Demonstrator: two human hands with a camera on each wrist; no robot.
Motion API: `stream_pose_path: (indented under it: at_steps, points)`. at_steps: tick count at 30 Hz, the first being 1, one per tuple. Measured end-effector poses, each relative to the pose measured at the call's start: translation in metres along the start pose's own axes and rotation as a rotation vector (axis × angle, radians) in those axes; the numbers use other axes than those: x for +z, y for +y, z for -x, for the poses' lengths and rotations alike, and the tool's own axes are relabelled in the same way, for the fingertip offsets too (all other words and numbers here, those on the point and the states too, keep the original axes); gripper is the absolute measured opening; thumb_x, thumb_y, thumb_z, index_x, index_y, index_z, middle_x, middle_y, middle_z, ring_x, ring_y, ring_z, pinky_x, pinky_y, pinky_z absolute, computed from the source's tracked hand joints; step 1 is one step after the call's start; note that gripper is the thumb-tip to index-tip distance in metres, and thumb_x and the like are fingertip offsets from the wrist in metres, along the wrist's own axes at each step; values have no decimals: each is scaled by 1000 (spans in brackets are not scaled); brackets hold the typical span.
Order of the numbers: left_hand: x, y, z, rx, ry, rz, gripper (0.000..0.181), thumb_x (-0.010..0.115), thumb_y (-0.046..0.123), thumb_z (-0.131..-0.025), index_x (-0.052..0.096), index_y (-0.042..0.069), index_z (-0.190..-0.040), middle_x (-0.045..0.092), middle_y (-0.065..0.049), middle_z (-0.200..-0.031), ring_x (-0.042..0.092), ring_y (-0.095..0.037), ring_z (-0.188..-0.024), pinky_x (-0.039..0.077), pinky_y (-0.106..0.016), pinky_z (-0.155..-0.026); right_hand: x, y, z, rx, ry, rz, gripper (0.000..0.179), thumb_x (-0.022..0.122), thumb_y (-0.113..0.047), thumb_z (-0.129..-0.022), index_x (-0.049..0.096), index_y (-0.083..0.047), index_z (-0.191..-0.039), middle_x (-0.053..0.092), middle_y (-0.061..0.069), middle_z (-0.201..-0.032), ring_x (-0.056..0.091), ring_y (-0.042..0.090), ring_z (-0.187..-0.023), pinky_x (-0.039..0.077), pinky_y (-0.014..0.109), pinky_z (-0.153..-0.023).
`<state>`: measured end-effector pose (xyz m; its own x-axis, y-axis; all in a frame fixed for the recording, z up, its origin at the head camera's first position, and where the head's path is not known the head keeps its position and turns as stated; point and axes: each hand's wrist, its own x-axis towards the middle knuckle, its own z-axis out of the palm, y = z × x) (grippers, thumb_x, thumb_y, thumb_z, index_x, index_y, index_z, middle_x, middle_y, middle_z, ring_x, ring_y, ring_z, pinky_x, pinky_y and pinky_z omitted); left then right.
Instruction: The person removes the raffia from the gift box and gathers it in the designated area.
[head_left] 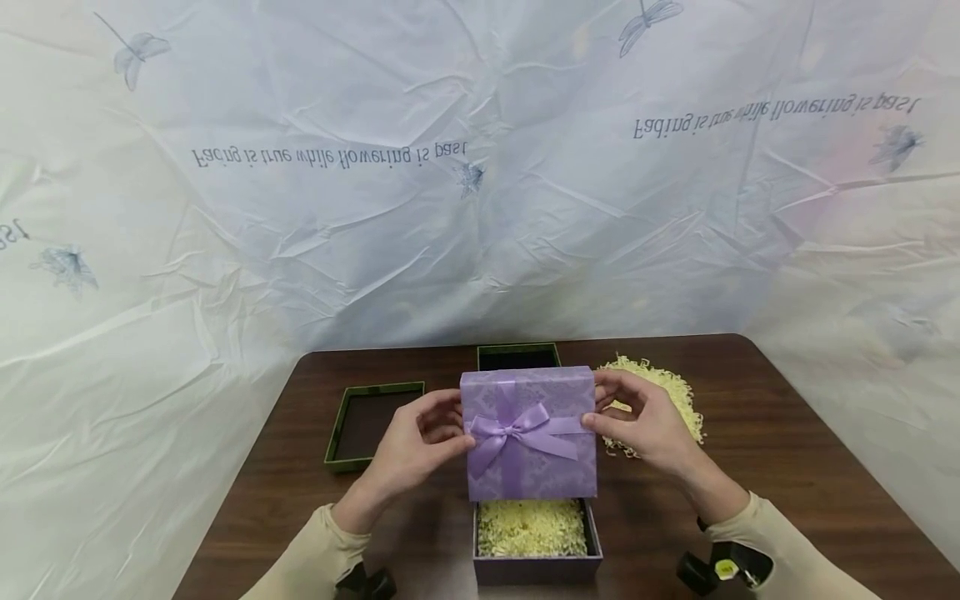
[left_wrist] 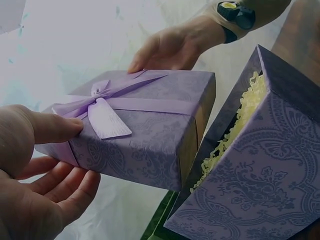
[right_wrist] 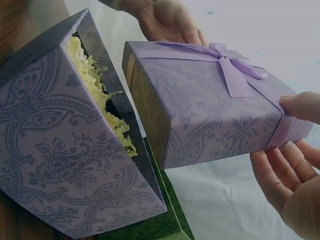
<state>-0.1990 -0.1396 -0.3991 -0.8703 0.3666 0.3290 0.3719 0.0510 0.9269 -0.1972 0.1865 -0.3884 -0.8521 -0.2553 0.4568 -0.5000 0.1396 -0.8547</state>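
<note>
Both hands hold a purple patterned gift box lid (head_left: 558, 483) with a lilac ribbon bow (head_left: 516, 431), tilted so its top shows in the head view. My left hand (head_left: 420, 437) pinches the left side, thumb on top by the ribbon and fingers underneath, as the left wrist view shows. On the opposite side my right hand (head_left: 648, 421) grips it the same way, thumb beside the ribbon (right_wrist: 280, 131). Below stands the matching gift box base (head_left: 537, 572), filled with pale yellow shredded paper (head_left: 532, 529). The lid overlaps its back edge in the head view.
A shallow green-rimmed tray (head_left: 335, 425) lies at the left. Behind the lid is another green-rimmed box (head_left: 517, 347) with a dark inside. A pile of yellow shredded paper (head_left: 686, 400) sits right of it on the brown wooden table (head_left: 795, 483). White printed sheeting (head_left: 480, 250) hangs around.
</note>
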Motion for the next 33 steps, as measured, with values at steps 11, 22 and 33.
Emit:
stream_pose_path:
  at_steps: [11, 22, 33]
  points:
    - [-1, 1, -2, 82, 29, -53, 56, 80, 1, -78, 57, 5, -129, 65, -17, -105, 65, -17, -90, 59, -33, -81, 1, 0, -1, -144, 22, -91, 51, 72, 20, -73, 55, 12, -121, 64, 1, -94, 63, 10, -85, 58, 24, -75]
    - [-2, 0, -4, 185, 53, -79, 54, 80, 1, -78, 59, 10, -127, 63, -12, -116, 65, -27, -104, 56, -48, -88, 0, -2, -2, -182, 12, -87, 58, 73, 23, -69, 51, 17, -122, 62, -1, -103, 61, 10, -97, 58, 27, -83]
    - [-3, -3, -8, 330, 61, -67, 51, 78, -8, -77, 60, 4, -124, 59, -12, -118, 62, -18, -111, 55, -40, -94, -1, 3, -6, -290, -4, -130, 58, 71, 28, -65, 55, 15, -119, 63, 2, -112, 60, 13, -104, 54, 26, -91]
